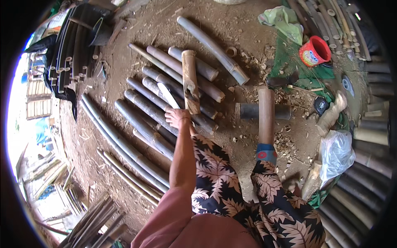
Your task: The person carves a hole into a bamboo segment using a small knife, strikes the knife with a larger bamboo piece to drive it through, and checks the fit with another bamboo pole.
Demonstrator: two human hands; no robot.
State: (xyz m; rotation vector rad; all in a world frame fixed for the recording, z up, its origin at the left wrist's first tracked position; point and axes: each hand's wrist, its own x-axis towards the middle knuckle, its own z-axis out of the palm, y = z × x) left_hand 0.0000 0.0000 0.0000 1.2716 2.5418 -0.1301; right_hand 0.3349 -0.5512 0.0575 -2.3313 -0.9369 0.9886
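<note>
Across the ground left of centre, dark bamboo poles [139, 122]; over their right part, tan notched bamboo section [190, 68]. Just left of its near end, left hand [178, 118], closed around near end of pale blade [167, 95] pointing far-left. Right hand: can't tell state.

Bare brown earth [244, 37] forms the ground. Across its middle lies a row of dark bamboo lengths [144, 129], roughly parallel and close together, some overlapping. Beyond them one long bamboo pole [213, 49] slants alone, a short bamboo ring [231, 51] beside it. To the left stretch two long grey bamboo poles [118, 138], with thinner pale poles [128, 177] near them. On the right rest a dark bamboo section [248, 110], scattered wood chips [285, 149] and green netting [285, 58] bearing a red bucket [309, 57].
</note>
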